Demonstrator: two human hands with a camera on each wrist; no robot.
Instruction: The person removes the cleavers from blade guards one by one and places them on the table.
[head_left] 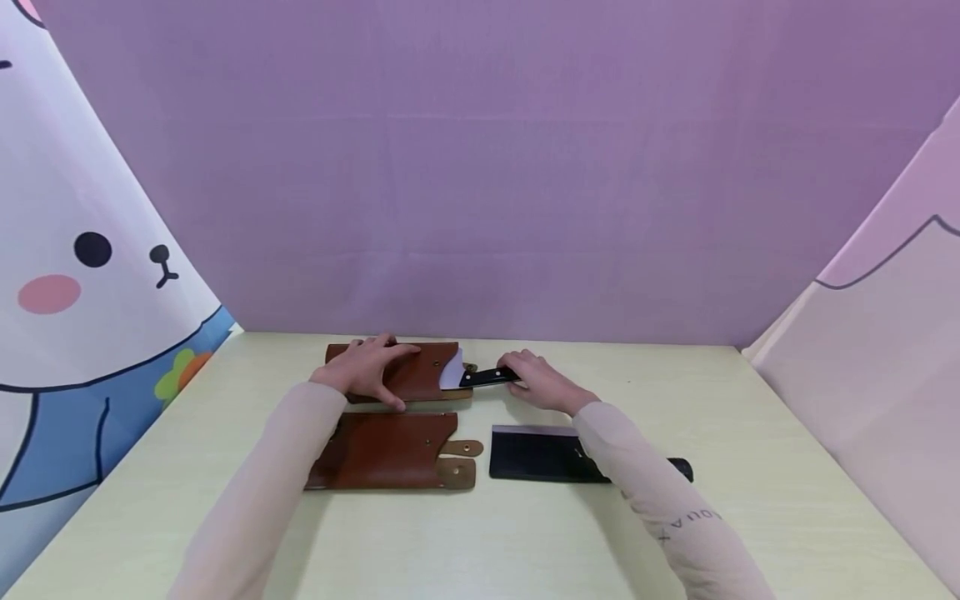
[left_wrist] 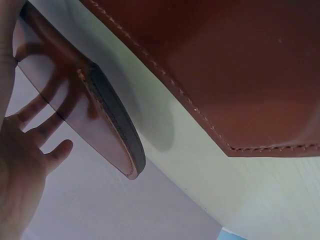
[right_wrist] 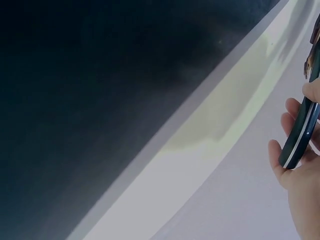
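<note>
A black knife handle (head_left: 487, 377) projects from the right end of the far brown leather sheath (head_left: 423, 379). Part of the pale blade (head_left: 453, 371) shows at the sheath's mouth, the rest hidden inside. My left hand (head_left: 367, 371) spans the sheath's width, thumb at the near edge and fingers at the far side. Its fingers look spread beside glossy leather in the left wrist view. My right hand (head_left: 538, 382) grips the end of the handle. In the right wrist view, fingers and thumb close around the black handle (right_wrist: 300, 132).
A second brown leather sheath (head_left: 393, 450), with two snap straps at its right, lies nearer me. To its right lies a black sheath (head_left: 528, 454) with a pale strip along its far edge, partly covered by my right sleeve. A purple cloth backdrop (head_left: 480, 183) rises behind the table.
</note>
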